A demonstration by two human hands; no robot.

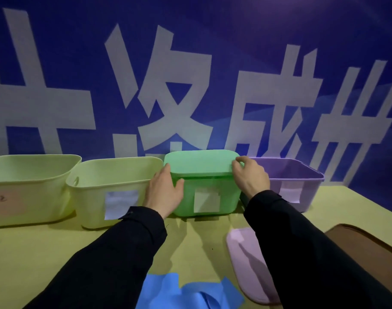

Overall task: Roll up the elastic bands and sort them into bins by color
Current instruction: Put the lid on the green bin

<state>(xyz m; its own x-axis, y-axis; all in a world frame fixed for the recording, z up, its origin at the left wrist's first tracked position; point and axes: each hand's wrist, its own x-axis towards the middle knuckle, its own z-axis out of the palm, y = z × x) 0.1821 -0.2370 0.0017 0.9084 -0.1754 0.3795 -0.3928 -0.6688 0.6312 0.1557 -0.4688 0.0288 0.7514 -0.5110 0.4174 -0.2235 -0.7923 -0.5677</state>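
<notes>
A blue wall (235, 41) with big white characters stands behind my desk (34, 253), which is covered in yellow-green. Four bins stand in a row along its far edge: two pale yellow bins (23, 188) (97, 192) to the left, both without lids, then the green bin (230, 195) in the middle, then the purple bin (302, 181) on the right, also without a lid. Each of the three nearer bins carries a paper label on its front. At the right edge lies a brown lid (368, 253), and beside it a pink lid (241, 253), partly under my right sleeve. The green lid (199, 162) sits on the green bin. My left hand (166, 190) grips the bin's left side, thumb curled round its front just under the lid. My right hand (250, 175) pinches the lid's right corner, fingers bent over its edge. A blue band (168, 293) lies loose and crumpled on the desk close to me, between my arms.
</notes>
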